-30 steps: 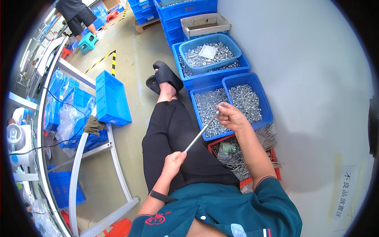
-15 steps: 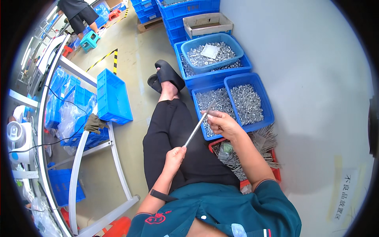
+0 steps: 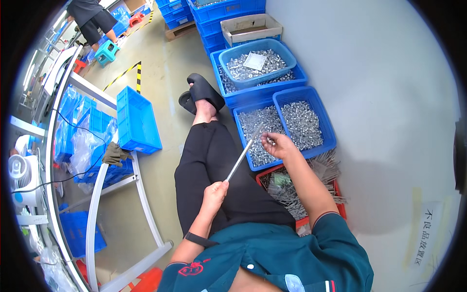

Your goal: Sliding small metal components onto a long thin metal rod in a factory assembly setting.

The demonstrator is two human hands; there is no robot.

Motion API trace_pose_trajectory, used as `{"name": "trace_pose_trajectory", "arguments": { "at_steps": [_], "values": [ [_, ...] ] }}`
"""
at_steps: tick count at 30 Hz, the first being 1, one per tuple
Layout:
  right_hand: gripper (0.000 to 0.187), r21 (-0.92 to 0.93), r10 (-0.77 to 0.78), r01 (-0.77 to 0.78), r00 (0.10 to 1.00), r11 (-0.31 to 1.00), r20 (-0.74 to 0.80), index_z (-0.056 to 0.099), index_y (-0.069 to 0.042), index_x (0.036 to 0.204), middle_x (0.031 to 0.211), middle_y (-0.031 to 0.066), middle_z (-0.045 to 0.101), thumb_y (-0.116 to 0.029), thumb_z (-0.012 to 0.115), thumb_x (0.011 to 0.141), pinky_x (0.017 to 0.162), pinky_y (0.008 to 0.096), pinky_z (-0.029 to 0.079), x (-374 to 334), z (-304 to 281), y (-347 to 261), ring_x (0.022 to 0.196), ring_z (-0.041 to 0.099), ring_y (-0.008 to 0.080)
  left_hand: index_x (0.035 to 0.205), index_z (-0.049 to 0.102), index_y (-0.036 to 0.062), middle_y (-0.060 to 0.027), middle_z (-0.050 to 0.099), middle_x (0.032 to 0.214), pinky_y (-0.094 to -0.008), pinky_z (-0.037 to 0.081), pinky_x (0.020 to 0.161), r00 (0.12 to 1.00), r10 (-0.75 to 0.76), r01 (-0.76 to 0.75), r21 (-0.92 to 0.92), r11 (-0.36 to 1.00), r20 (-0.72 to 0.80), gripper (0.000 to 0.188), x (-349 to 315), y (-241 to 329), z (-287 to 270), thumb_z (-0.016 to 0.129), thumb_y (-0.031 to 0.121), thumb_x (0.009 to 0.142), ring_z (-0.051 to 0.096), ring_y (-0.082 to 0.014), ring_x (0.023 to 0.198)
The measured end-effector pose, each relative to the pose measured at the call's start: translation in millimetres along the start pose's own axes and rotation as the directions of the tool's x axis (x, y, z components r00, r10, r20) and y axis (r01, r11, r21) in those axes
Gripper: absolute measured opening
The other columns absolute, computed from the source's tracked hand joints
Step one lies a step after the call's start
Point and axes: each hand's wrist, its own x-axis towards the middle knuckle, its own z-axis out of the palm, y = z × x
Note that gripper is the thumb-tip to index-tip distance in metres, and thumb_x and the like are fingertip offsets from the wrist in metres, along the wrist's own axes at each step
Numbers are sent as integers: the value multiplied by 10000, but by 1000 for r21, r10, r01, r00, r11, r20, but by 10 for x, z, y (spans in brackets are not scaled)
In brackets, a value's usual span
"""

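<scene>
My left hand [image 3: 214, 195] is closed round the lower end of a long thin metal rod [image 3: 240, 159], held over my lap. The rod slants up and away to the right, and its thicker silvery lower part narrows to a thin far end. My right hand [image 3: 278, 145] is beside that far end, apart from it, with thumb and fingers curled together. Whatever those fingers may hold is too small to make out. Beneath lie small silvery metal parts [image 3: 260, 121] in a blue bin, and more metal parts [image 3: 301, 127] fill the blue basket at its right.
Below my right forearm sits a red crate [image 3: 342, 210] of thin metal rods. Farther off are a light blue basin [image 3: 292, 54] of metal parts and a carton [image 3: 272, 23]. A tilted blue crate [image 3: 131, 137] and a white metal frame [image 3: 93, 219] stand left. A person [image 3: 87, 14] is far left.
My right hand has come off the rod's far end and moved slightly right, its fingers curling. My left hand keeps the rod at nearly the same slant.
</scene>
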Motion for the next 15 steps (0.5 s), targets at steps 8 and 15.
{"name": "trace_pose_trajectory", "arguments": {
  "at_steps": [8, 15],
  "values": [
    [213, -62, -102, 112, 985, 992, 141, 496, 51, 1078, 909, 127, 577, -73, 448, 911, 611, 264, 518, -171, 62, -18, 747, 586, 174, 588, 465, 88, 63, 397, 528, -206, 259, 433, 998, -51, 52, 42, 998, -21, 397, -17, -8, -67, 551, 324, 895, 332, -27, 470],
    [139, 67, -86, 64, 907, 996, 412, 532, -24, 931, 795, 53, 541, -160, 522, 906, 434, 188, 371, -238, -40, -95, 579, 451, 80, 598, 486, 60, 56, 406, 538, -227, 281, 460, 1000, 30, -30, 168, 985, 2, 392, -34, -78, -67, 552, 311, 891, 343, -33, 509]
  ]
}}
